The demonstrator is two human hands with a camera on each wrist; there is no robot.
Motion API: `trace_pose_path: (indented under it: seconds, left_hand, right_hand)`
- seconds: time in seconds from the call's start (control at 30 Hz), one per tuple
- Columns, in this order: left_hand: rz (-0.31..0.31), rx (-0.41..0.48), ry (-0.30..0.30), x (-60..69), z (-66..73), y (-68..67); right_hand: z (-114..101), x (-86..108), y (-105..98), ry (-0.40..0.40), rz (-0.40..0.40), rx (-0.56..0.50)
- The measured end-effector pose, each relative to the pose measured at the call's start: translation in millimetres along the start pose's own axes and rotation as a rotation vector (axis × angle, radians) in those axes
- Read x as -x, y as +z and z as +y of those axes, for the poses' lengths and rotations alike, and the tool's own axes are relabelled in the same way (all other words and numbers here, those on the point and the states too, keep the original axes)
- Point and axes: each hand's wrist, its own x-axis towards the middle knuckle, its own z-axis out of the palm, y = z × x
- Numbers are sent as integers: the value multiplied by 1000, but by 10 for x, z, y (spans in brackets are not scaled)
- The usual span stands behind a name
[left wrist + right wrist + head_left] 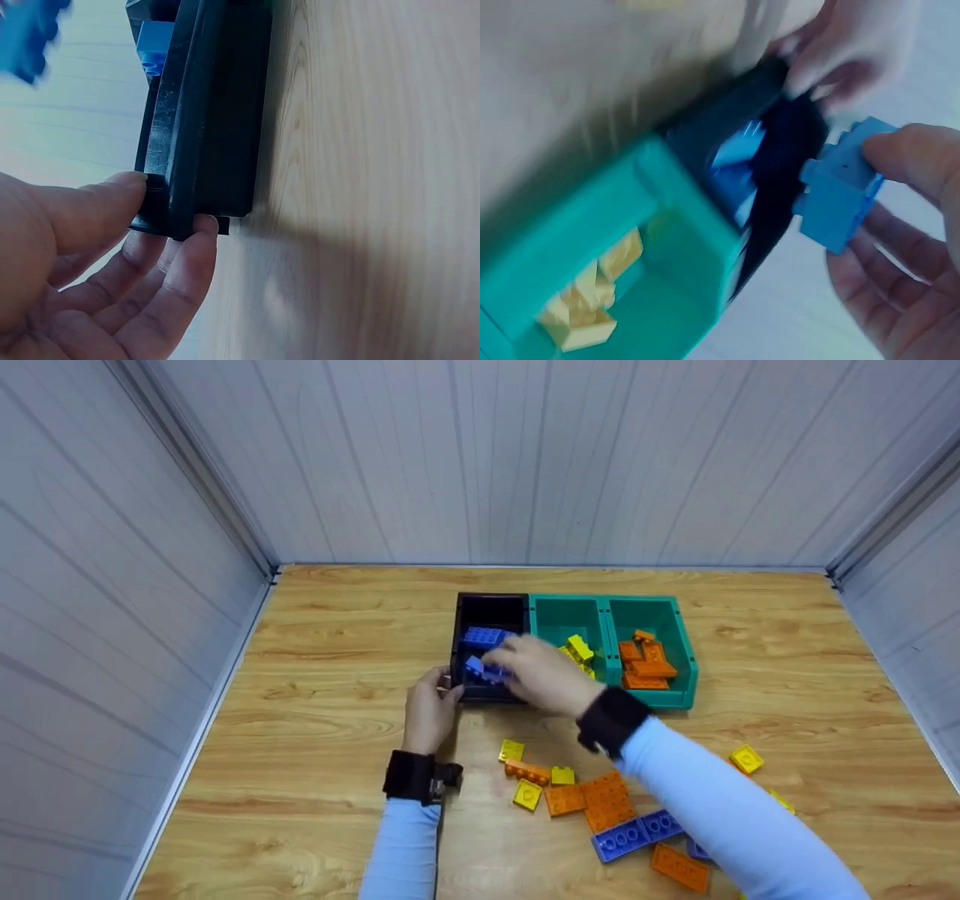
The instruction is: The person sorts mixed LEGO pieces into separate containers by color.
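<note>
Here, right fingers [855, 285] pinch blue brick [838, 191]; left fingers [180, 281] grip black bin [229, 127] by corner.

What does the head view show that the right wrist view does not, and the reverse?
Only the head view shows orange bricks in the rightmost green bin, loose orange plates on the table, and the back of the right hand.

Only the right wrist view shows the palm side of that hand's fingers, with the thumb and fingers plainly holding a blue brick.

Both show the black bin with blue bricks inside, the left hand at its edge, and yellow bricks in the adjoining green bin.
</note>
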Motion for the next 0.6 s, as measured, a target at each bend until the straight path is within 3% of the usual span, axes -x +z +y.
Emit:
trace_pose_path:
  seconds: [0.13,0.3,0.6]
  left_hand:
    - [-12,-3,-2,5,12,-25]
    - [-13,2,-12,13,16,-52]
    - [-26,9,-16,2,0,-19]
  right_hand:
    - [229,-305,-29,39,-18,23]
    - [382,-547,14,57,-41,29]
    - [473,-618,47,77,-110,23]
